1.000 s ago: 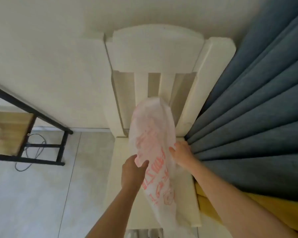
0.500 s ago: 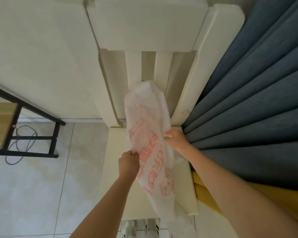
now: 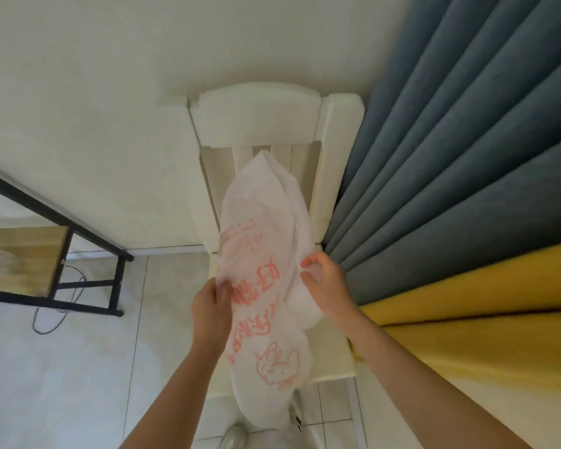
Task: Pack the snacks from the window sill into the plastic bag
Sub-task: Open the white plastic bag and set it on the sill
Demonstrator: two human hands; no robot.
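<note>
A white plastic bag (image 3: 263,241) with red print hangs in front of me, above the seat of a cream chair (image 3: 259,121). My left hand (image 3: 209,312) pinches the bag's left edge. My right hand (image 3: 326,286) grips its right edge, fingers curled into the film. The bag stretches from the chair's back slats down past the seat's front edge. No snacks and no window sill are in view.
Blue curtain folds (image 3: 467,163) hang at the right over a yellow curtain (image 3: 480,319). A black-framed table (image 3: 62,228) with a wooden shelf stands at the left, a cable (image 3: 55,315) on the tiled floor below it. A cream wall lies behind.
The view has tilted down a little, so the chair's top rail shows again. Both hands have shifted on the bag's edges and pulled them slightly apart.
</note>
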